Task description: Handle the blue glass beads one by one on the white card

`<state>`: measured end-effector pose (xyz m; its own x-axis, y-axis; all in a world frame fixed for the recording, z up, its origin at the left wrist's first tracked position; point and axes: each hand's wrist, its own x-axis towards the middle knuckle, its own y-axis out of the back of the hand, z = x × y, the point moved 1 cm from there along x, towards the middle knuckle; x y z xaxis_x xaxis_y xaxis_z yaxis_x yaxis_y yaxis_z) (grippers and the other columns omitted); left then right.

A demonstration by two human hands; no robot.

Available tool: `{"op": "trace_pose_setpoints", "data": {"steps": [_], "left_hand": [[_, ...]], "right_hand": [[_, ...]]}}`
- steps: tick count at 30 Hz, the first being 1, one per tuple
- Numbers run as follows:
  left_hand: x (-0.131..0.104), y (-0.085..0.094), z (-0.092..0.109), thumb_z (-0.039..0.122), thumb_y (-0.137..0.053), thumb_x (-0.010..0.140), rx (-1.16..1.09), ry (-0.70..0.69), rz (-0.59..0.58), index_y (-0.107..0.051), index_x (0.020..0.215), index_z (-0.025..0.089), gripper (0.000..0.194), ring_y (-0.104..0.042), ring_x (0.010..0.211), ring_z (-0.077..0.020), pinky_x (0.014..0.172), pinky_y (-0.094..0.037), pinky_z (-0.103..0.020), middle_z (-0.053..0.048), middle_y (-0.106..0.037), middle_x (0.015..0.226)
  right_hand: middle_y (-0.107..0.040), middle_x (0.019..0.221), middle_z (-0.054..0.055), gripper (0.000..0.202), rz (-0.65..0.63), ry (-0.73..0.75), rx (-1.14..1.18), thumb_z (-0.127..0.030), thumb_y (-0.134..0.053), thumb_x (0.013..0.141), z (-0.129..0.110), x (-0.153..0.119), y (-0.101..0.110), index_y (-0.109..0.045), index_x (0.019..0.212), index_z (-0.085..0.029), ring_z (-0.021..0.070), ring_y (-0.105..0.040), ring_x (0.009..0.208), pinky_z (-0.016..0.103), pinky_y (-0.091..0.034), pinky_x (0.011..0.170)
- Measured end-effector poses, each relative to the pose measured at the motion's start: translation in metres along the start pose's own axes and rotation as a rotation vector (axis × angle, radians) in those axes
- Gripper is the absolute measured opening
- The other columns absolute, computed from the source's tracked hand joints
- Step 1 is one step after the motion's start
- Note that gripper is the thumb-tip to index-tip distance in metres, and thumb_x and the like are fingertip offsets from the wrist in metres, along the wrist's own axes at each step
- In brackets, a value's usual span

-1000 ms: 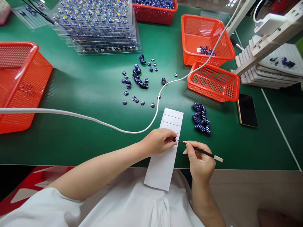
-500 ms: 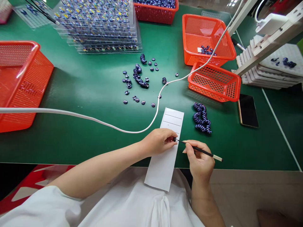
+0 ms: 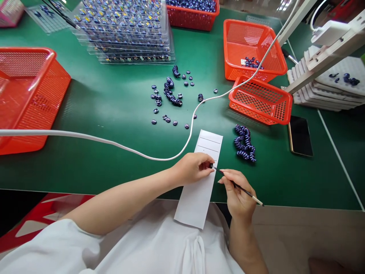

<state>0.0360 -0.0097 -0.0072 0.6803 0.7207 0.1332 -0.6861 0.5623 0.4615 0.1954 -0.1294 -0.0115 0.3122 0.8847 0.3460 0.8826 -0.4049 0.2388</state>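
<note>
Between the thumb and fingertips of my left hand (image 3: pixel 195 168) is a small dark bead (image 3: pixel 211 165), held over a white paper strip (image 3: pixel 196 201) with printed lines. My right hand (image 3: pixel 240 192) grips a thin dark brush (image 3: pixel 242 189) with a pale end, and its tip meets the bead. Dark blue shiny beads (image 3: pixel 173 97) lie loose and in curved rows beyond the paper. To the right of the strip sits a coiled row of the same beads (image 3: pixel 244 143).
A white cable (image 3: pixel 125 146) crosses the green table (image 3: pixel 114 171). Red baskets stand left (image 3: pixel 57 95), at the back (image 3: pixel 194 19) and right (image 3: pixel 259 101). Stacked clear trays (image 3: pixel 137 59) hold shiny beads. A phone (image 3: pixel 300 136) lies near white stacked blocks (image 3: pixel 319 93) and a metal post (image 3: pixel 322 59).
The brush's pale end has dropped, so the brush slants more steeply, and my right hand has shifted slightly left. The camera view has shifted a little.
</note>
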Motion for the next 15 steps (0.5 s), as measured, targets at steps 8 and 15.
{"op": "trace_pose_setpoints", "data": {"steps": [8, 15], "left_hand": [[-0.0005, 0.0004, 0.0008, 0.019, -0.069, 0.08, 0.022, 0.013, -0.009, -0.07, 0.097, 0.017, 0.017, -0.065, 0.066, -0.0117, 0.065, -0.053, -0.022, -0.001, -0.072, 0.077], [-0.001, -0.0017, -0.0006, 0.018, -0.07, 0.08, 0.03, 0.005, -0.003, -0.071, 0.097, 0.017, 0.017, -0.064, 0.065, -0.0115, 0.066, -0.052, -0.022, 0.0, -0.071, 0.076]], "right_hand": [[-0.072, 0.105, 0.004, 0.019, 0.219, -0.029, 0.027, -0.015, -0.067, 0.088, -0.0023, -0.0012, -0.0036, -0.072, 0.1, -0.028, 0.016, -0.07, 0.071, 0.032, -0.06, 0.057], [-0.074, 0.096, 0.003, 0.012, 0.141, -0.125, -0.073, -0.02, -0.068, 0.089, -0.0045, -0.0003, -0.0057, -0.073, 0.099, -0.025, 0.0119, -0.067, 0.059, 0.028, -0.056, 0.055]]}}
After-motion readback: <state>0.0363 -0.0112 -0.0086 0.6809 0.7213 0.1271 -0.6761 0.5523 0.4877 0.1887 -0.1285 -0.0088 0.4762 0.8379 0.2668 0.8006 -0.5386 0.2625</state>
